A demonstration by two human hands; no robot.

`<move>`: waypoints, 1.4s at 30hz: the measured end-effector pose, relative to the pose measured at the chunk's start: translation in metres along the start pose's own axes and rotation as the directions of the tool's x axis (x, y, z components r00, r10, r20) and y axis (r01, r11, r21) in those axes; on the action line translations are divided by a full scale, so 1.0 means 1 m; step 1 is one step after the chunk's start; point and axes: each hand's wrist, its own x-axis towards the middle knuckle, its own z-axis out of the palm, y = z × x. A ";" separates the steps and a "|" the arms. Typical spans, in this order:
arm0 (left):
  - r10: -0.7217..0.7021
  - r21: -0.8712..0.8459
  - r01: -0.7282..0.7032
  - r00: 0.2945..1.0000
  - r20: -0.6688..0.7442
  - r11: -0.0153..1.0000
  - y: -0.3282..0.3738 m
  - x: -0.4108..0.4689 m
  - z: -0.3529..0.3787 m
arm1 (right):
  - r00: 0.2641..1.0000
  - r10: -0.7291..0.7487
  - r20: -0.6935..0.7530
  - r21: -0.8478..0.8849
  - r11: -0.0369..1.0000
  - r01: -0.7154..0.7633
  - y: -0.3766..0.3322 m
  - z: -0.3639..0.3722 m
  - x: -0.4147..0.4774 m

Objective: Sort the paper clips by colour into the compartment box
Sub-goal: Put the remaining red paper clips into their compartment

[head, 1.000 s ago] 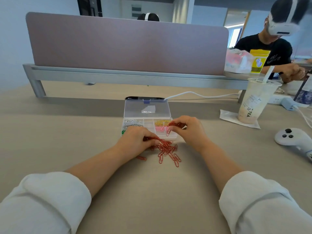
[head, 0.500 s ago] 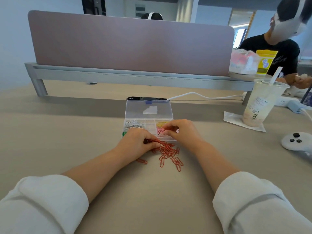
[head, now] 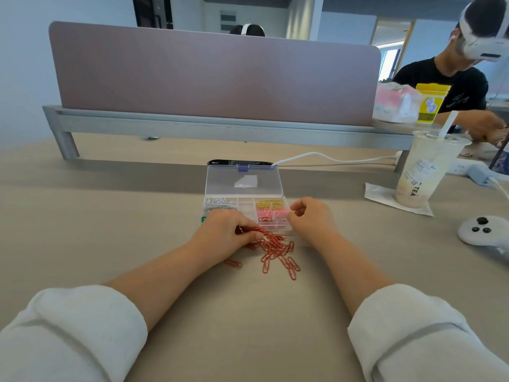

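Left hand [head: 224,237] pinching red paper clips [head: 275,249], right hand [head: 312,219] curled at compartment box [head: 264,181], grip unclear

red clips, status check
left hand pinching red clips at pile. right hand curled by compartment box, grip unclear. few reds boxed, most on table. nothing blocking.

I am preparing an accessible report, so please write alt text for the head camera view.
A person's left hand pinches red paper clips from a loose pile on a beige table, while the right hand, fingers curled, hovers at the open compartment box. The box holds white, yellow, pink and a few red clips.
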 end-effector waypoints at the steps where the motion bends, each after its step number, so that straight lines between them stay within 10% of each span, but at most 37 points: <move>1: 0.006 0.001 -0.006 1.000 -0.017 1.000 0.001 0.000 0.000 | 1.000 0.001 0.000 0.025 1.000 -0.001 0.000 0.001 0.000; 10: 0.052 0.039 -0.045 0.976 -0.212 0.998 0.003 0.020 -0.009 | 0.988 -0.123 0.099 0.187 0.977 0.103 -0.016 0.013 -0.011; 27: 0.011 0.130 -0.009 1.000 -0.008 0.991 -0.011 0.027 -0.008 | 0.972 -0.173 0.162 0.256 0.958 0.128 -0.010 0.006 -0.011; 35: 0.066 0.220 -0.065 0.998 0.003 0.973 -0.010 0.022 -0.011 | 0.990 -0.139 0.020 -0.008 0.990 0.139 -0.011 0.001 -0.012; 42: 0.140 0.390 -0.186 0.980 0.144 0.902 -0.015 0.013 -0.023 | 0.958 -0.149 0.245 -0.084 0.981 0.174 -0.013 -0.010 -0.029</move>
